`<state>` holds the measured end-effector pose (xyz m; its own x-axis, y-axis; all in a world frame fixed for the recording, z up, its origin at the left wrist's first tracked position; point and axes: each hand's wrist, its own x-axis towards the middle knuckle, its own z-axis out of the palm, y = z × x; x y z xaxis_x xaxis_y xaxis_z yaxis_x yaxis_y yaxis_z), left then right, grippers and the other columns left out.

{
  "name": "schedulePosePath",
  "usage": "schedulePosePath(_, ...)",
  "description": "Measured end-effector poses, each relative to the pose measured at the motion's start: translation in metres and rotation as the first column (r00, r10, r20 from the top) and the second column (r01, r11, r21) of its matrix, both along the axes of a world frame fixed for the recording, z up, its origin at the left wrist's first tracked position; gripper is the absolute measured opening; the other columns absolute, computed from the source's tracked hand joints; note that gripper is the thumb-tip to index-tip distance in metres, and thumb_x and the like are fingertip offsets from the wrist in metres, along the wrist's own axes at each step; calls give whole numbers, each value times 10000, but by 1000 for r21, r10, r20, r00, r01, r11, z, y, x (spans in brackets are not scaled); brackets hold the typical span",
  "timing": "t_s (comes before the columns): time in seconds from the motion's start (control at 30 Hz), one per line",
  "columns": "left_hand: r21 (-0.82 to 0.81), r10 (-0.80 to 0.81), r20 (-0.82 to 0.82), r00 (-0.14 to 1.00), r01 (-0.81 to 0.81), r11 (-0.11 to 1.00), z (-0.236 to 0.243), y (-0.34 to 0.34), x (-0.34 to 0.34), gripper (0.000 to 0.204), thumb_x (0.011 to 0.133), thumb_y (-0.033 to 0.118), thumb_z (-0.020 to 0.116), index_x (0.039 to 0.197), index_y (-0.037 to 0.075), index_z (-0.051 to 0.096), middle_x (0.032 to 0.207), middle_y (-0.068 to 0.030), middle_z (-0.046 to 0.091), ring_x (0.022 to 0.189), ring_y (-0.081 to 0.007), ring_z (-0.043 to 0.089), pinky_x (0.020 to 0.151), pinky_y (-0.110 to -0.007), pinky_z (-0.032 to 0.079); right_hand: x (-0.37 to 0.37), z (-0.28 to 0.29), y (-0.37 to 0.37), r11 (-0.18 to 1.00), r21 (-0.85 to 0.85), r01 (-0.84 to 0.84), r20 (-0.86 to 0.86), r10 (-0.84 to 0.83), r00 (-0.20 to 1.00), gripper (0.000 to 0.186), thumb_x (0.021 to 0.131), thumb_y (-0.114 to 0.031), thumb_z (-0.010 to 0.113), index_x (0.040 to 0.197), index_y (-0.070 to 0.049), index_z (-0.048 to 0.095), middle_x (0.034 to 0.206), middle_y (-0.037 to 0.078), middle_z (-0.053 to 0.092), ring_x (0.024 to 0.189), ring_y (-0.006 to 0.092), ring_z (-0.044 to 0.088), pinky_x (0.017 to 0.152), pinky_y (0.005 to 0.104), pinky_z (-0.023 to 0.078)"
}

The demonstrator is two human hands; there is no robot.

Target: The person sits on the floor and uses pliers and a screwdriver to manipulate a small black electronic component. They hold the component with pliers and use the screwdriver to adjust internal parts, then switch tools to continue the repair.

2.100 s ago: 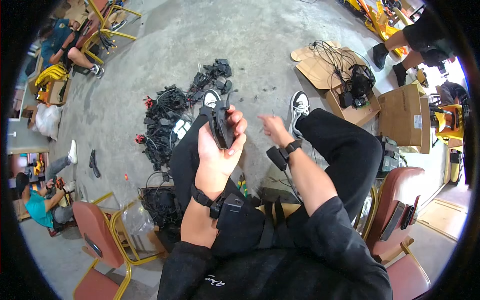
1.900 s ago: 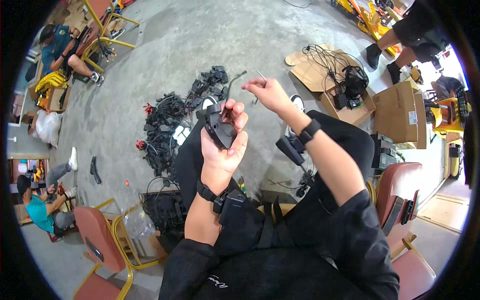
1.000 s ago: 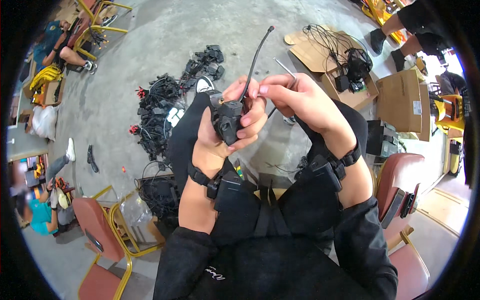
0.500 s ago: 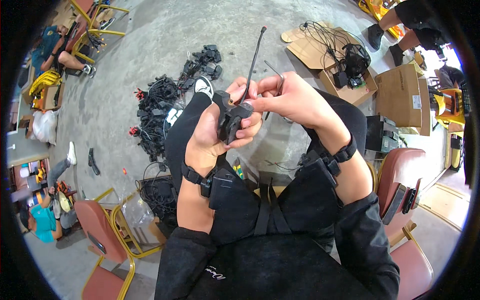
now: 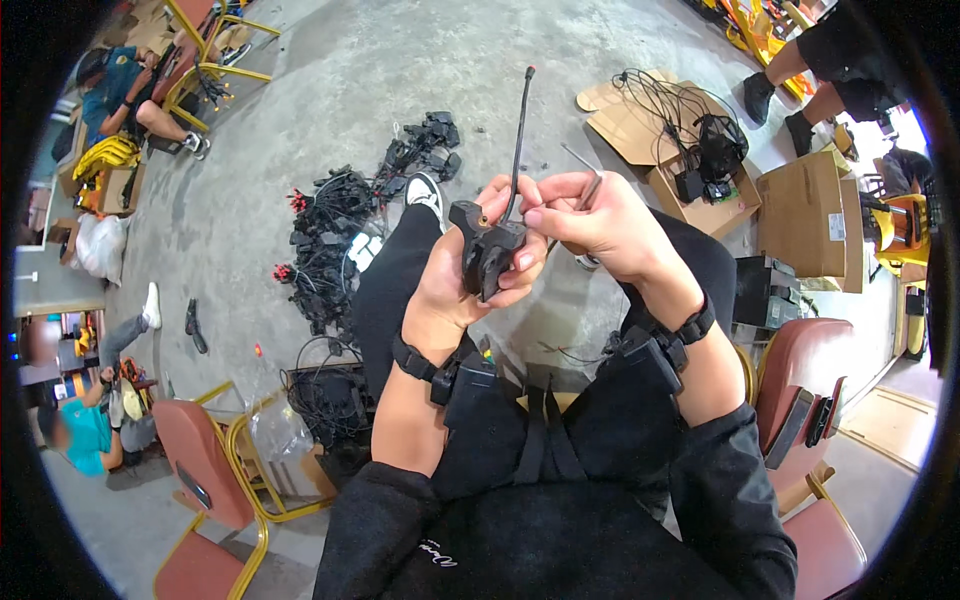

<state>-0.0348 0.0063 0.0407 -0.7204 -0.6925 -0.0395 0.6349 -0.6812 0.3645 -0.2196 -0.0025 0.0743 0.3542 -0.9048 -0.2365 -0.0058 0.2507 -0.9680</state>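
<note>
The grip of the left hand point(image 5: 445, 278) is closed round the black part point(image 5: 484, 262), in its palm; the right hand point(image 5: 625, 228), just right of the part, clasps a bent metal rod point(image 5: 579, 157); the part should be light, stiff, perhaps slippery, best held by its body, not by the thin, bendy cable point(image 5: 521, 140) rising above it; a heap of black pieces point(image 5: 328, 240) lies left of it.

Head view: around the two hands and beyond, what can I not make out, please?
In the head view:
Black part, palm side: hidden by the left hand.
Bent metal tool, gripped stretch: hidden by the right hand.
Red-tipped cable, lower end: too small to tell whether it is fixed.
Standing person, head: cut off by the picture's rim.
</note>
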Motion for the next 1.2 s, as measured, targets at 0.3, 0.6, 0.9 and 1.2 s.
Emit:
schedulePosePath(0.3,217,145,-163,976,-108,970,-3,0,4,276,1024,304,391,1116,62,488,657,-60,442,519,-147,389,332,-236,263,-6,0,2,995,-95,34,93,-25,995,184,819,-162,759,945,-41,698,592,-110,433,545,-9,337,506,189,254)
schedulePosePath(0.6,385,137,-75,988,-98,918,-9,5,2,304,988,315,409,1051,39,517,626,-51,471,495,-164,442,321,-267,301,10,12,24,949,-314,-44,71,70,995,165,809,-48,757,966,-29,711,596,-106,356,562,-7,331,558,177,297)
schedulePosePath(0.9,243,101,-56,993,-84,966,-12,0,0,296,996,313,402,998,35,504,603,-41,462,418,-166,432,306,-253,310,8,15,24,943,-323,-78,-74,57,996,151,809,-78,761,958,-66,739,569,-104,337,546,-2,311,520,204,252)
schedulePosePath(1.2,262,104,56,993,-115,958,-10,2,0,318,978,320,427,1019,18,516,617,-50,477,389,-159,390,336,-257,332,5,12,23,932,-343,-117,-101,87,991,135,802,-106,773,934,-92,749,554,-97,335,531,9,297,503,223,230)
